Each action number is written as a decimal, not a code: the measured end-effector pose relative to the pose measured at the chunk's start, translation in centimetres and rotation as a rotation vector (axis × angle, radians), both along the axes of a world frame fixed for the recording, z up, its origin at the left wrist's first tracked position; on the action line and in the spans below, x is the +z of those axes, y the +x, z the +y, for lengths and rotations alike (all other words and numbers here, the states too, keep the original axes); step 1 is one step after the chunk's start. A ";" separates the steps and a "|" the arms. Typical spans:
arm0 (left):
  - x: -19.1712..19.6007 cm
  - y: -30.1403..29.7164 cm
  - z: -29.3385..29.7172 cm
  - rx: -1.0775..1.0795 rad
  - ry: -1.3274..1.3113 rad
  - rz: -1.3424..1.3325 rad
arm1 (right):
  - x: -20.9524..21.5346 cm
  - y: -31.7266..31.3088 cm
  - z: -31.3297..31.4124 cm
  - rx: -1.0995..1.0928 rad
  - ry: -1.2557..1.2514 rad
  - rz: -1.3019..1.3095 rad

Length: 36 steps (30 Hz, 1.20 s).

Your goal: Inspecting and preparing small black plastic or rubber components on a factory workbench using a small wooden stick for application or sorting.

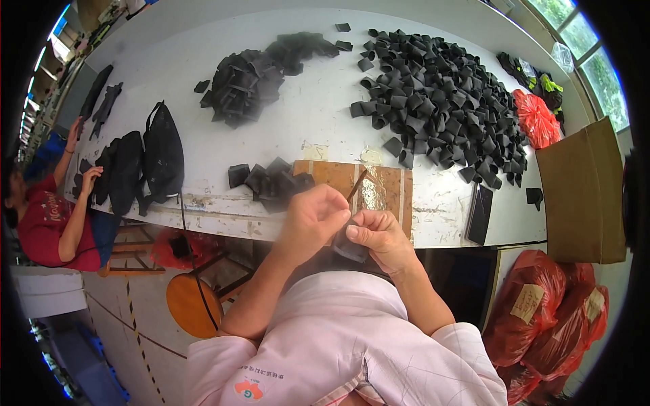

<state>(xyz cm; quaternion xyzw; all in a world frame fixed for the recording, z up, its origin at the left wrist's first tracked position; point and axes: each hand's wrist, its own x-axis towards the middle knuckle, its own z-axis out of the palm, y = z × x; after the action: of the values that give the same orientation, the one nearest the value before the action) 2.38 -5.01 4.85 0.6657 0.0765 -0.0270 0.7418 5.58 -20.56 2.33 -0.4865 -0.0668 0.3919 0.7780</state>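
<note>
left hand [313, 215] fingers curled, right hand [376, 235] pinching black strap piece [350, 249], perhaps jointly, forearms bent inward

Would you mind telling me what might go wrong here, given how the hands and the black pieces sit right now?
1. Both the left hand and right hand work one small black piece off the table edge, so a slip would likely drop it to the floor.
2. The dark flat slab overhangs that edge and could be knocked off.
</note>
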 end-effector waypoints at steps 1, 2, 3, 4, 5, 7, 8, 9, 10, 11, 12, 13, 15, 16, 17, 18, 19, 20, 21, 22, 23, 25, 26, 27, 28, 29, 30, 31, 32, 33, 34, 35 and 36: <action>-0.3 0.1 -0.1 0.064 0.002 -0.019 | -0.2 0.2 -0.1 -0.012 0.011 0.065; -0.3 -0.1 -0.3 0.060 0.007 -0.021 | -0.3 0.2 -0.1 -0.015 0.016 0.063; -0.4 -0.5 -0.5 0.117 -0.183 0.042 | -0.4 0.2 -0.1 -0.104 0.053 0.128; -0.3 -1.0 -0.6 0.176 -0.372 0.105 | -0.4 0.2 0.1 -0.190 0.090 0.193; -0.7 -1.5 -0.2 0.124 -0.460 0.127 | 0.3 0.3 0.3 -0.215 0.090 0.206; -1.5 -1.9 -0.2 0.100 -0.476 0.141 | 0.3 0.5 0.4 -0.226 0.092 0.218; -1.6 -2.0 -0.2 0.077 -0.497 0.157 | 0.3 0.5 0.4 -0.236 0.089 0.232; -1.5 -1.9 -0.3 0.086 -0.495 0.196 | 0.3 0.5 0.5 -0.233 0.092 0.232; -1.6 -1.9 -0.4 0.089 -0.493 0.194 | 0.4 0.5 0.5 -0.223 0.101 0.233; -1.7 -1.8 -0.4 0.079 -0.463 0.200 | 0.4 0.5 0.6 -0.213 0.110 0.234; -1.8 -1.7 -0.4 0.068 -0.434 0.206 | 0.4 0.5 0.6 -0.209 0.113 0.232; -1.9 -1.7 -0.4 0.069 -0.433 0.203 | 0.4 0.6 0.6 -0.203 0.126 0.248; -1.9 -1.6 -0.7 0.108 -0.418 0.175 | -0.1 0.6 0.5 -0.198 0.141 0.260; -1.9 -1.6 -0.8 0.108 -0.417 0.169 | -0.7 0.8 0.3 -0.175 0.054 0.192; -1.9 -1.6 -1.0 0.142 -0.358 0.122 | -1.0 0.8 0.2 -0.154 -0.033 0.123; -1.9 -1.6 -1.2 0.177 -0.298 0.075 | -0.9 0.6 0.3 -0.153 -0.031 0.116; -1.8 -1.6 -1.3 0.204 -0.190 0.057 | -0.5 0.4 0.7 -0.325 -0.426 -0.448; -1.7 -1.7 -1.3 0.212 -0.185 0.050 | 0.0 0.1 1.0 -0.488 -0.812 -1.022; -1.7 -1.7 -1.3 0.208 -0.037 0.026 | 0.6 -0.1 1.1 -0.557 -0.738 -1.070; -1.7 -1.8 -1.3 0.202 0.108 0.001 | 0.8 -0.3 1.0 -0.555 -0.730 -1.077; -1.7 -1.8 -1.5 0.187 0.132 -0.043 | 1.0 -0.6 0.9 -0.439 -0.595 -0.996; -1.2 -1.8 -2.1 0.190 0.110 -0.088 | 0.4 -1.0 0.8 -0.328 -0.388 -0.719; -1.1 -1.9 -2.2 0.210 0.191 -0.102 | 0.2 -0.8 0.8 -0.325 -0.380 -0.722; -1.3 -1.8 -2.5 0.281 0.412 -0.220 | 0.3 -0.6 1.0 -0.350 -0.417 -0.832; -1.6 -1.8 -2.8 0.352 0.634 -0.337 | 0.5 -0.5 1.2 -0.374 -0.451 -0.942; -2.0 -1.6 -2.9 0.447 0.883 -0.506 | 0.3 -0.4 1.4 -0.391 -0.512 -1.088; -2.5 -1.5 -3.1 0.454 0.889 -0.506 | 0.2 -0.4 1.7 -0.387 -0.503 -1.091; -3.0 -1.2 -3.3 0.534 0.887 -0.536 | 0.0 -0.3 2.2 -0.438 -0.573 -1.183; -3.2 -1.1 -3.4 0.613 0.883 -0.567 | -0.2 -0.2 2.5 -0.490 -0.643 -1.275; -3.2 -1.3 -3.7 0.635 0.741 -0.435 | -0.6 0.0 2.7 -0.500 -0.701 -1.355; -2.8 -1.1 -3.5 0.635 0.742 -0.440 | -1.0 0.2 2.7 -0.504 -0.699 -1.358; -2.5 -0.9 -3.2 0.564 0.227 -0.218 | -1.4 0.3 2.5 -0.507 -0.688 -1.223; -2.3 -0.8 -2.9 0.463 -0.280 0.007 | -1.6 0.4 2.3 -0.509 -0.675 -1.089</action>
<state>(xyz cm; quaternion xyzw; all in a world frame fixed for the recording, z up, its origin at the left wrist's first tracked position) 1.62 -7.93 2.56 0.5212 0.2248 0.1306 0.8129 5.96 -18.23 0.75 -0.8304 -0.2061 -0.1037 0.5072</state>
